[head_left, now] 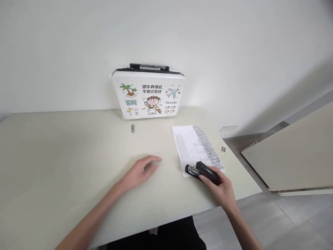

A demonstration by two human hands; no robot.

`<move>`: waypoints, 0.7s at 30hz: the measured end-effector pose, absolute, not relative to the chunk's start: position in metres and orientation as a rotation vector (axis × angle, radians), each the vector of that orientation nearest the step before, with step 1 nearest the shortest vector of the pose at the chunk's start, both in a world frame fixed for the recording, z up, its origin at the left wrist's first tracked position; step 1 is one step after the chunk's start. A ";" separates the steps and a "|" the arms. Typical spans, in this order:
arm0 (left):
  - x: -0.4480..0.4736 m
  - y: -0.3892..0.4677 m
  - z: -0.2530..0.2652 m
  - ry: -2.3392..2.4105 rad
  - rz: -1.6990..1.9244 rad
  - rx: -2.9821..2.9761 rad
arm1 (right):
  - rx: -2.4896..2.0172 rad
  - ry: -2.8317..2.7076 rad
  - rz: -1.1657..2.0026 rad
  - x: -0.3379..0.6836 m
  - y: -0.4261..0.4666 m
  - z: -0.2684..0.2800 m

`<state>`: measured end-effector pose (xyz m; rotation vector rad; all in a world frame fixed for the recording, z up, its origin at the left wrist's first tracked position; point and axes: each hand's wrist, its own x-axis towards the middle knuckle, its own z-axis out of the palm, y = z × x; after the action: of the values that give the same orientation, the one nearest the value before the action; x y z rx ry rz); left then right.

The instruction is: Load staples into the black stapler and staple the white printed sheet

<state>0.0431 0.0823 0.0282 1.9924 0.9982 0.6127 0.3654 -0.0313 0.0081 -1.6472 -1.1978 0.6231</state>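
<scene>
My right hand (223, 189) is wrapped round a black stapler (208, 172), which lies over the near end of a printed sheet of paper (186, 139). The stapler's silver magazine shows between its two arms at the left end. Bare of anything, my left hand (142, 171) rests on the table to the left of the paper, its thumb and fingers apart. A small row of silver staples (223, 149) lies right of the paper, and another small grey strip, apparently staples (132, 128), sits farther left.
A white carry case (153, 97) with cartoon prints and a black handle stands against the wall at the back of the pale table (65, 156). Beyond the table's right edge is a pale panel (293, 152) above a grey tiled floor (286, 215).
</scene>
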 end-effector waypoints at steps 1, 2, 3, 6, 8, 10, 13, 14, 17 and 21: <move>0.035 0.082 0.030 0.997 0.618 1.983 | -1.634 -1.217 0.634 0.359 -0.030 0.010; 0.027 0.082 0.031 0.998 0.630 1.975 | -1.616 -1.244 0.653 0.352 -0.028 0.013; 0.021 0.082 0.031 1.005 0.648 1.965 | -1.595 -1.284 0.684 0.345 -0.025 0.015; 0.007 0.082 0.031 1.075 0.734 1.903 | -1.517 -1.430 0.799 0.318 -0.010 0.021; 0.000 0.084 0.029 1.153 0.802 1.846 | -1.459 -1.510 0.858 0.299 0.006 0.025; -0.005 0.086 0.026 1.247 0.880 1.784 | -1.390 -1.576 0.897 0.280 0.026 0.028; -0.012 0.090 0.022 1.366 0.982 1.703 | -1.302 -1.673 0.932 0.256 0.053 0.030; -0.013 0.091 0.022 1.395 1.002 1.681 | -1.286 -1.700 0.938 0.250 0.061 0.030; -0.015 0.091 0.021 1.422 1.008 1.651 | -1.262 -1.750 0.955 0.238 0.076 0.026; -0.013 0.089 0.021 1.407 0.997 1.670 | -1.235 -1.755 0.963 0.235 0.080 0.015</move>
<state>-0.0135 0.0888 0.0212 1.6703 1.4072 0.9973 0.2347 0.0800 0.0154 -1.2348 -1.7548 0.9628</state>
